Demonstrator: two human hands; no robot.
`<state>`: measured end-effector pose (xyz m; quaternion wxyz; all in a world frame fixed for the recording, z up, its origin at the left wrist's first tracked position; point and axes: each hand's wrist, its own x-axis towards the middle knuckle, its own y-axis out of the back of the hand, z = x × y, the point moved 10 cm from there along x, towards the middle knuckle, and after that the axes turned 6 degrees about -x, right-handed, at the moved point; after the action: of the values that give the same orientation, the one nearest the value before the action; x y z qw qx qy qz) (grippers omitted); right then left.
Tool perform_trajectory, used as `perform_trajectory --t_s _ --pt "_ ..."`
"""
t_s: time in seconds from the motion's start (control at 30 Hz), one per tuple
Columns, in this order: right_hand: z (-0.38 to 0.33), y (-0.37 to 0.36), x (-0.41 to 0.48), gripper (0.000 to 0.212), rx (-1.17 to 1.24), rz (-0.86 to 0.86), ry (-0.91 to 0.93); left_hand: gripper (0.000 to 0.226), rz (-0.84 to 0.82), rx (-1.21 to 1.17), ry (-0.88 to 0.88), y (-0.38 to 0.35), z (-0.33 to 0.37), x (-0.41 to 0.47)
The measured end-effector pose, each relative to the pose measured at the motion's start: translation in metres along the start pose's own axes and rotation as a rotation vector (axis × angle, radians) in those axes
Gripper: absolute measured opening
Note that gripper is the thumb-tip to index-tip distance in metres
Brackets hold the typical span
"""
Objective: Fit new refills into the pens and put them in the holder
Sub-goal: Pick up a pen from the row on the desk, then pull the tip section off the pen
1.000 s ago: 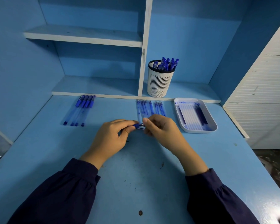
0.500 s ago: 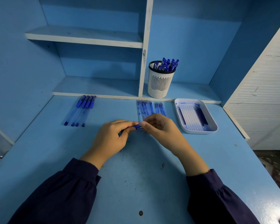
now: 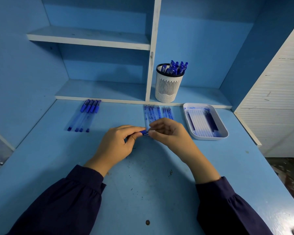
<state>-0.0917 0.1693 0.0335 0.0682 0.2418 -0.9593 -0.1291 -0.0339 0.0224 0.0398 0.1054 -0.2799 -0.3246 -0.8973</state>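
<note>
1. grips the pen point(image 3: 143, 132) in the left hand point(image 3: 115, 145), fingers curled tight round the barrel, with only a short blue end poking out toward the right.
2. pinches that exposed end with the right hand point(image 3: 170, 133), thumb and forefinger narrow, other fingers loosely arched; cannot tell whether a refill or a tip piece sits in the pinch.
3. lays the long axis roughly left to right, low over the desk point(image 3: 143, 184), hands meeting at its middle; probably calls for a push or twist along that line.
4. finds the holder point(image 3: 168, 87) beyond and slightly right on the low shelf, already carrying pens; right hand nearer.
5. has the row of pens point(image 3: 85, 116) far left, likely refills point(image 3: 153, 112) just behind the hands, white tray point(image 3: 209, 137) right.
</note>
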Motion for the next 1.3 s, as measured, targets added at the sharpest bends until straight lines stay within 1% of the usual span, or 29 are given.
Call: perform_trajectory --t_s 0.1,0.33,0.43,0.53,0.6,0.67,0.73,0.87,1.0,1.1,1.2,1.3 --pt "0.0 0.002 0.0 0.009 -0.005 0.016 -0.006 0.02 -0.006 0.0 0.019 -0.001 -0.002 0.0" --pt "0.003 0.01 0.0 0.01 0.05 0.071 -0.017 0.024 0.01 -0.002 0.048 0.001 -0.004 0.0" --pt "0.004 0.018 0.0 0.01 0.11 0.12 -0.04 0.023 0.013 0.003 0.05 0.003 -0.005 0.0" --pt "0.006 0.032 0.001 0.012 0.176 0.208 -0.039 0.02 0.032 0.009 0.065 0.005 -0.006 0.0" --pt "0.011 0.041 0.001 0.012 0.087 0.262 -0.052 0.02 0.041 0.008 0.073 0.006 -0.007 0.0" --pt "0.016 0.043 0.001 0.009 -0.148 0.27 -0.058 0.02 0.032 0.0 0.079 0.006 -0.009 0.0" --pt "0.017 0.036 0.002 0.005 -0.364 0.213 -0.047 0.023 0.02 -0.002 0.081 0.005 -0.01 0.0" --pt "0.013 0.02 0.001 0.004 -0.558 0.104 0.002 0.024 0.02 -0.006 0.077 0.004 -0.01 -0.001" --pt "0.009 0.007 0.002 0.008 -0.681 0.025 0.068 0.02 0.02 0.002 0.067 0.003 -0.009 0.0" --pt "0.008 0.002 0.003 0.011 -0.722 -0.009 0.098 0.021 0.009 0.001 0.065 0.002 -0.008 0.0" --pt "0.01 0.003 0.003 0.012 -0.709 -0.023 0.083 0.02 0.008 -0.001 0.063 0.002 -0.007 0.0" --pt "0.015 0.009 0.003 0.008 -0.638 -0.019 0.025 0.021 0.001 -0.008 0.064 0.002 -0.007 0.0"
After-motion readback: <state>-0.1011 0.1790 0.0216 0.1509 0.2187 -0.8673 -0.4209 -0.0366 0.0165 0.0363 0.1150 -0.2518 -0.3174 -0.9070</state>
